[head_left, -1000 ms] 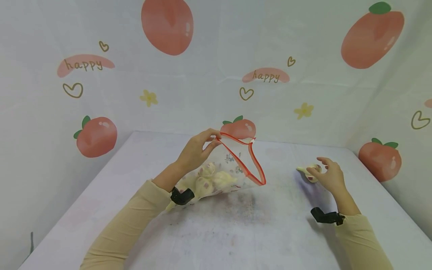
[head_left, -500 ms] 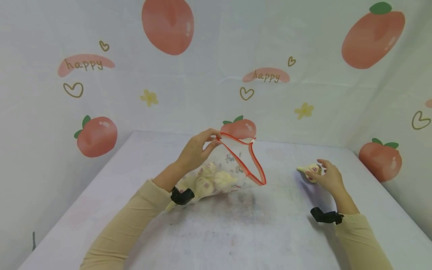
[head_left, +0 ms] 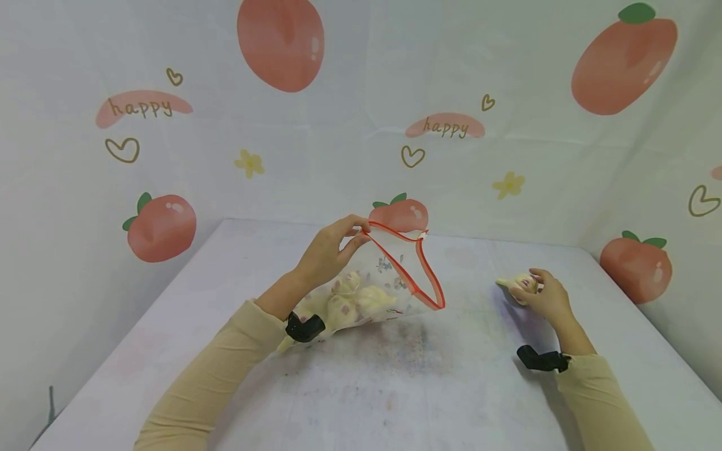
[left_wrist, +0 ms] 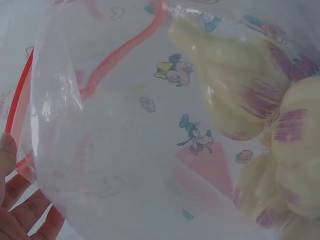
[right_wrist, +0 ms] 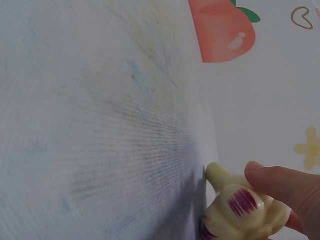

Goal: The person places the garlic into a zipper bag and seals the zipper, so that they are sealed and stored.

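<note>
My left hand [head_left: 327,254] pinches the red-trimmed rim of a clear plastic zip bag [head_left: 369,262] with small cartoon prints. The bag lies slanted on the table, its mouth gaping toward the right. Several garlic bulbs [left_wrist: 240,85], cream with purple streaks, are inside it; the left forearm covers part of them. On the right, my right hand [head_left: 555,299] holds a single garlic bulb [right_wrist: 242,205] at the table surface. Its thumb lies on the near side of the bulb and the fingers reach round the far side, partly hidden in the right wrist view.
A white cloth-covered table [head_left: 361,388] with dark smudges extends under both arms. Behind it and at both sides rises a pale printed curtain [head_left: 361,156] with fruit, hearts and flowers. Black wrist cameras [head_left: 304,327] sit on both wrists.
My right hand has lowered slightly and its fingers have closed in around the single garlic bulb. The left hand and the bag have stayed in place.
</note>
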`<state>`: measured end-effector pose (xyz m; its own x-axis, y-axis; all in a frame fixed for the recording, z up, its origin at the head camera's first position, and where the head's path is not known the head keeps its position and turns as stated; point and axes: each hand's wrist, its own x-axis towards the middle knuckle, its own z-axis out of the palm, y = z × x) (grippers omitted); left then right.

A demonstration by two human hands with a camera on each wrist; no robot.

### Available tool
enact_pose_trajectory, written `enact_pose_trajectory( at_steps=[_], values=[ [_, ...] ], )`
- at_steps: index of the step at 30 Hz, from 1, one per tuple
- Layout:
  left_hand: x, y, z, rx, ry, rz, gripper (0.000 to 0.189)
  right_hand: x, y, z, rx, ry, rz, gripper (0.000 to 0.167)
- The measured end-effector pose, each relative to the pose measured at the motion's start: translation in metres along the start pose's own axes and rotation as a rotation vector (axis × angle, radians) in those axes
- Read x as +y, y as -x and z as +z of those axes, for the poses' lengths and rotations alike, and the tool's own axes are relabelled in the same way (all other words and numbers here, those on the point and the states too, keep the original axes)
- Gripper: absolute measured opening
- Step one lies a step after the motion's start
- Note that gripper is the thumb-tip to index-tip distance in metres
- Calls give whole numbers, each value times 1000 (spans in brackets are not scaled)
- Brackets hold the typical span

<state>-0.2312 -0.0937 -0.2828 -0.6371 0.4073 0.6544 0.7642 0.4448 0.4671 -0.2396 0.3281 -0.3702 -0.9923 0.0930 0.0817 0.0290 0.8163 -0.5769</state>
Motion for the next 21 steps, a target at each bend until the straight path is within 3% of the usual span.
enact_pose_trajectory(
  at_steps=[21],
  values=[
    [-1,1,1,-7,-5,-21,11,-1,2,1,40,-33,11,70]
  ],
)
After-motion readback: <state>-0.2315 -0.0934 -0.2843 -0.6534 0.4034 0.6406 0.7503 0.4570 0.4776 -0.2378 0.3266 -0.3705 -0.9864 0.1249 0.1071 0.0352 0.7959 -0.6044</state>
